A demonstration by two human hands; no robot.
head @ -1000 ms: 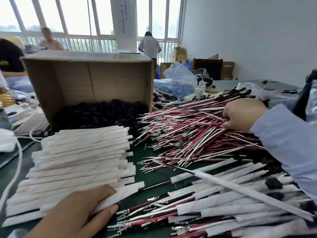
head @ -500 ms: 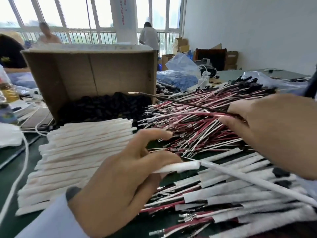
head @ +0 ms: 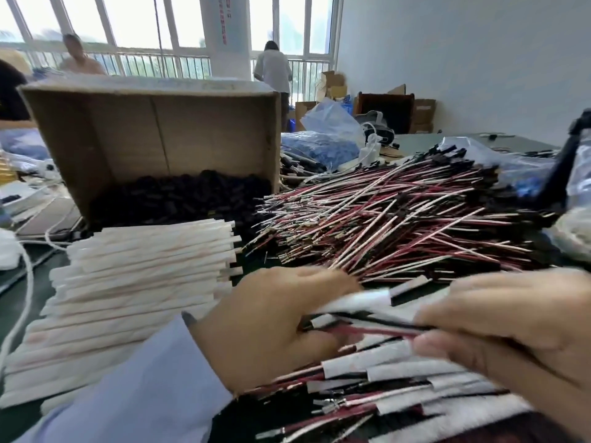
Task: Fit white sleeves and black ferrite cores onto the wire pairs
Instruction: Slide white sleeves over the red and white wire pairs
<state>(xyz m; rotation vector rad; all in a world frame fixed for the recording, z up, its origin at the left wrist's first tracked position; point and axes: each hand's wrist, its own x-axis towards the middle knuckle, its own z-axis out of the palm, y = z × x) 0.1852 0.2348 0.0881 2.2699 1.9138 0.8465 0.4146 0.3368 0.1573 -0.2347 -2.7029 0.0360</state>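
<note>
**sleeve and wire pair side by side, threading not confirmed**

all positions are given from the cardboard box (head: 153, 129). in front of the box and towards its right side, the left hand (head: 271, 327) grips one white sleeve (head: 358, 300) with its fingers curled round it. the sleeve is blurred and its free end points at the right hand (head: 518, 327). that hand, further right, pinches a red-and-black wire pair (head: 377, 329) between thumb and fingers.

the pair's long axis runs left to right, roughly parallel to the sleeve and just below it. its free tip points at the left hand and lies close to the palm. whether the tip has entered a sleeve cannot be told through the blur.

judgement: the sleeve step is in hand. the coming move depends on aligning the tip with the sleeve mouth, then sliding along that shared axis.

the black cores (head: 179, 193) lie inside the box, nearer the left hand. i see none on this pair.
</note>
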